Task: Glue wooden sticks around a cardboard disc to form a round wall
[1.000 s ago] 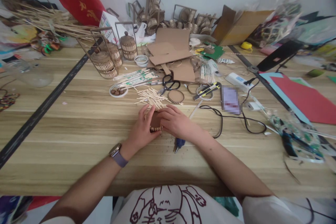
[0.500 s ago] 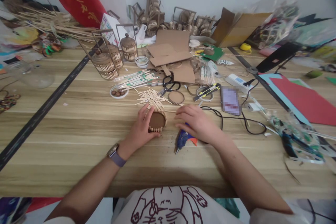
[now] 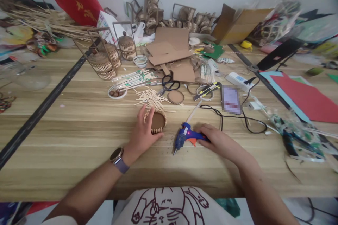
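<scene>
My left hand [image 3: 141, 133] cups the left side of a small round basket [image 3: 156, 121] made of a brown cardboard disc ringed with short wooden sticks, lying tipped on the wooden table [image 3: 79, 130]. My right hand [image 3: 218, 142] closes around the handle of a blue hot glue gun [image 3: 185, 136] that rests on the table to the right of the basket, nozzle pointing down-left, a red light glowing on it. A watch sits on my left wrist.
A pile of short sticks [image 3: 151, 97], scissors [image 3: 169, 83], a cardboard disc [image 3: 176, 96], a utility knife [image 3: 207, 90] and a phone [image 3: 231, 99] lie beyond the basket. Finished stick baskets [image 3: 105, 61], cardboard sheets [image 3: 171, 47] and a black cable [image 3: 237, 121] crowd the back and right.
My right hand left the basket, moved right and took hold of the glue gun's handle. My left hand stays on the basket, whose disc face now shows.
</scene>
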A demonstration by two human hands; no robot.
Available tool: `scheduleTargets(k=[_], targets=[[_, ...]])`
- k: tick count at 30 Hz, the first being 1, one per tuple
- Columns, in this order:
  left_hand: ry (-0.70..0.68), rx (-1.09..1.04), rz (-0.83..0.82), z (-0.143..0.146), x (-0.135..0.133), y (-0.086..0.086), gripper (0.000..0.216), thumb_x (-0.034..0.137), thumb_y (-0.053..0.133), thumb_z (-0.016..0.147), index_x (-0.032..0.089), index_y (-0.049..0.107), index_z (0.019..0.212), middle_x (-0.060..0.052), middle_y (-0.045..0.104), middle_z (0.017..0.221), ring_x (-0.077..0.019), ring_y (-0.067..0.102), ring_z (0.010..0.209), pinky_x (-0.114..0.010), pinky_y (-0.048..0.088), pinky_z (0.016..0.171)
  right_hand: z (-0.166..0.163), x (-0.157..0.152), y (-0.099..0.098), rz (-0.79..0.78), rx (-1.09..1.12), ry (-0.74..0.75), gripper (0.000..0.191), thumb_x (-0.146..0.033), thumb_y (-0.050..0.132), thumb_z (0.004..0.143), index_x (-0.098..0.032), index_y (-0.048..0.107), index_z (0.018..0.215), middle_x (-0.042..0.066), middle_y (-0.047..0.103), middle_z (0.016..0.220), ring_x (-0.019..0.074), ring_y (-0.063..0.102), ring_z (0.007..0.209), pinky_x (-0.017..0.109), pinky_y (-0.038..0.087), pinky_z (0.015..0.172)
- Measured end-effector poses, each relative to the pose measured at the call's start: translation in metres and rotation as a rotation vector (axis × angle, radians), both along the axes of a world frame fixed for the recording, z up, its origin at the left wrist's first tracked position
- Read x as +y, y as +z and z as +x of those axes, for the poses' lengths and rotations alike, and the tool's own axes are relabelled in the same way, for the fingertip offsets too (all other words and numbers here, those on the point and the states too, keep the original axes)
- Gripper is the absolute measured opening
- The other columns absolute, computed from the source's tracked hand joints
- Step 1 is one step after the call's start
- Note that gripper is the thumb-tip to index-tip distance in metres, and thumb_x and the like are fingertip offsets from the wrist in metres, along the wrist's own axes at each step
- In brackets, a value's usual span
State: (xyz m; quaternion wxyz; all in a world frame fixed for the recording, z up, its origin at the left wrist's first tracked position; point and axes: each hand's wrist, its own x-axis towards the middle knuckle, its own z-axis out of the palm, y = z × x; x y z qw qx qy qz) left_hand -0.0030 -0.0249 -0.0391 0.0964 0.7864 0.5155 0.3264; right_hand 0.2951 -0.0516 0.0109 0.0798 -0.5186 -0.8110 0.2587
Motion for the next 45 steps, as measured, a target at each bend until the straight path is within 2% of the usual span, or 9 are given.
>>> scheduleTargets(k=[5, 10, 15, 17, 20, 25, 28, 34, 45], targets=[[0.021, 0.004, -0.01, 0.001, -0.002, 0.002, 0.113, 0.021, 0.087, 0.065, 0.027, 0.014, 0.152, -0.022, 0.021, 0.154, -0.0404, 0.043, 0.136, -0.055, 0.047, 0.105, 0.0, 0.006, 0.005, -0.081, 0.162, -0.069, 0.014, -0.03, 0.053, 0.087, -0.021, 0.06, 0.094, 0.006, 0.068, 0.087, 0.0212, 0.063, 0.075, 0.033, 0.049, 0.069], [0.018, -0.007, -0.006, 0.001, -0.001, 0.002, 0.113, 0.02, 0.085, 0.066, 0.028, 0.013, 0.152, -0.02, 0.019, 0.155, -0.0404, 0.034, 0.142, -0.055, 0.045, 0.108, -0.005, 0.008, 0.011, -0.018, 0.535, -0.264, 0.027, -0.044, 0.065, 0.08, -0.021, 0.06, 0.094, 0.003, 0.062, 0.084, 0.0183, 0.057, 0.072, 0.029, 0.048, 0.065], [0.003, -0.019, -0.004, -0.001, 0.0, 0.002, 0.112, 0.018, 0.083, 0.067, 0.03, 0.011, 0.153, -0.02, 0.018, 0.155, -0.0408, 0.036, 0.141, -0.057, 0.044, 0.108, -0.019, 0.014, 0.009, -0.272, 0.703, -0.322, 0.039, -0.057, 0.073, 0.07, -0.02, 0.06, 0.073, -0.002, 0.052, 0.06, 0.0129, 0.045, 0.053, 0.026, 0.04, 0.048], [0.006, -0.019, -0.009, -0.002, 0.0, 0.002, 0.114, 0.017, 0.084, 0.066, 0.029, 0.01, 0.153, -0.02, 0.017, 0.155, -0.0412, 0.035, 0.141, -0.058, 0.042, 0.109, -0.028, 0.018, 0.007, -0.319, 0.705, -0.322, 0.038, -0.054, 0.075, 0.068, -0.02, 0.059, 0.071, -0.002, 0.051, 0.059, 0.0116, 0.043, 0.051, 0.025, 0.038, 0.047], [0.006, -0.024, -0.012, -0.003, 0.0, 0.001, 0.12, 0.019, 0.088, 0.063, 0.028, 0.009, 0.153, -0.021, 0.018, 0.155, -0.042, 0.03, 0.144, -0.059, 0.039, 0.111, -0.039, 0.025, 0.001, -0.296, 0.673, -0.294, 0.033, -0.048, 0.076, 0.068, -0.02, 0.058, 0.07, -0.003, 0.052, 0.059, 0.0111, 0.044, 0.052, 0.025, 0.04, 0.049], [0.025, -0.032, -0.006, -0.003, 0.001, -0.002, 0.13, 0.023, 0.094, 0.055, 0.027, 0.009, 0.153, -0.022, 0.019, 0.155, -0.0435, 0.026, 0.145, -0.061, 0.037, 0.111, -0.043, 0.025, -0.018, -0.231, 0.572, -0.204, 0.028, -0.043, 0.071, 0.073, -0.02, 0.064, 0.087, 0.003, 0.069, 0.078, 0.0189, 0.062, 0.07, 0.032, 0.052, 0.066], [0.019, -0.02, 0.002, -0.002, 0.002, -0.002, 0.125, 0.021, 0.092, 0.059, 0.026, 0.009, 0.153, -0.023, 0.021, 0.154, -0.043, 0.029, 0.144, -0.06, 0.037, 0.112, -0.044, 0.02, -0.026, -0.207, 0.502, -0.178, 0.029, -0.043, 0.068, 0.077, -0.019, 0.065, 0.093, 0.006, 0.072, 0.084, 0.0214, 0.065, 0.076, 0.033, 0.053, 0.069], [0.011, 0.007, 0.017, -0.002, 0.002, -0.001, 0.118, 0.019, 0.086, 0.066, 0.026, 0.006, 0.153, -0.022, 0.021, 0.153, -0.042, 0.027, 0.145, -0.061, 0.035, 0.112, -0.05, 0.017, -0.025, -0.048, 0.409, -0.1, 0.022, -0.043, 0.066, 0.081, -0.021, 0.062, 0.081, 0.005, 0.067, 0.078, 0.0208, 0.065, 0.078, 0.031, 0.053, 0.069], [0.009, 0.01, 0.04, -0.002, 0.002, 0.0, 0.117, 0.019, 0.086, 0.065, 0.025, 0.008, 0.153, -0.023, 0.024, 0.152, -0.0425, 0.03, 0.143, -0.062, 0.035, 0.112, -0.048, 0.016, -0.024, 0.063, 0.375, -0.079, 0.019, -0.039, 0.063, 0.084, -0.022, 0.059, 0.078, 0.005, 0.065, 0.08, 0.0211, 0.063, 0.08, 0.032, 0.052, 0.07]])
